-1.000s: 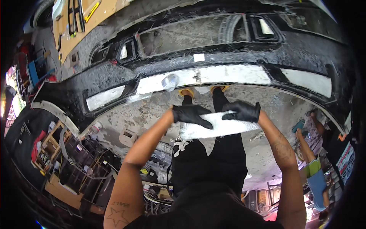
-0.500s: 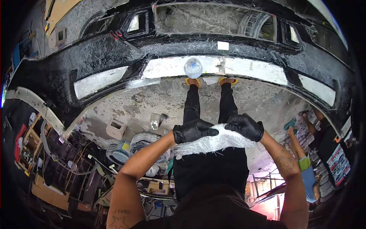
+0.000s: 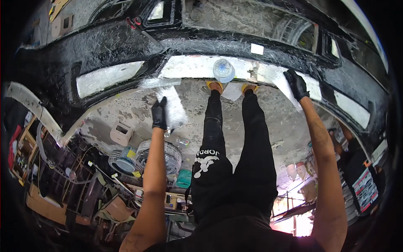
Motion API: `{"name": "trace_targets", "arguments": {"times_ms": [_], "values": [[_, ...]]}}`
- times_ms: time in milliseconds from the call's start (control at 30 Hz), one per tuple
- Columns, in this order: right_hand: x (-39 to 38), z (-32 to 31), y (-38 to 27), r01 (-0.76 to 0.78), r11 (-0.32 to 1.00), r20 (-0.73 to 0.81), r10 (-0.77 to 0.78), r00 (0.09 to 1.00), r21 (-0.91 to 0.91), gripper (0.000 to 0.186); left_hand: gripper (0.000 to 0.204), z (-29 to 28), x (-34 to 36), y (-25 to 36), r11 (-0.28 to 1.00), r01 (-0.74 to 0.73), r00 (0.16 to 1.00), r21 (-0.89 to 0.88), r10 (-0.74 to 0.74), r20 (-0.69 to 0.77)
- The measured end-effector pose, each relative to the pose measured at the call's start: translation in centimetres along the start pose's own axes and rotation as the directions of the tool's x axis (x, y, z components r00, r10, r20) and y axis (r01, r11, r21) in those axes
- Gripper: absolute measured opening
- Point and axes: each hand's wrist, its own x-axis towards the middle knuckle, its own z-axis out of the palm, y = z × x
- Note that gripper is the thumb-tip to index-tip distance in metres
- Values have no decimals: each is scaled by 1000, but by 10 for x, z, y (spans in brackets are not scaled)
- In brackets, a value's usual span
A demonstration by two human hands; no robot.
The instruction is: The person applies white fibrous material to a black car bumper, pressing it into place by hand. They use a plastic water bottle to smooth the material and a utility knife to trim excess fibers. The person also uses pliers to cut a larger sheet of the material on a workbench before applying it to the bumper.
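Observation:
My left hand (image 3: pixel 159 111), in a black glove, grips a white fibrous sheet (image 3: pixel 176 111) left of my legs, below the front edge of a large black bumper-like panel (image 3: pixel 100 50). My right gloved hand (image 3: pixel 297 86) is closed on another white piece (image 3: pixel 289 94) over the right part of the panel's white band (image 3: pixel 189 65). A clear plastic container (image 3: pixel 223 70) stands on the band between my hands. Red-handled scissors (image 3: pixel 136 23) lie on the panel's upper left, and a small white square (image 3: pixel 257 49) sits right of middle.
Below the panel is mottled concrete floor (image 3: pixel 126 107), with a beige block (image 3: pixel 121 133), tyres (image 3: pixel 157 159) and stacked tubs (image 3: pixel 124 157). Wooden shelving and clutter (image 3: pixel 48 193) fill the lower left. Part of another person (image 3: pixel 348 145) shows at the right edge.
My hands have moved from close together on one white sheet to wide apart, each with a white piece. Both reached up toward the panel, the right farther.

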Motion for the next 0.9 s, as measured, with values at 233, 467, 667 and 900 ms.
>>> {"name": "trace_targets", "arguments": {"times_ms": [233,467,667,900], "values": [[57,57,16,277,901,84,-264,961,-334,45,28,76,11,-68,786,104,928,-610,-298,-225],[-39,106,-39,-32,613,196,-202,960,789,19,33,111,15,-69,876,114,931,-469,-258,-257],[-75,172,-206,-822,36,816,-161,556,568,52,28,120,33,-73,870,135,933,-474,-273,-235],[-52,248,-248,-780,-201,805,162,570,593,21,28,123,57,-74,885,85,947,-458,-214,-238]]}}
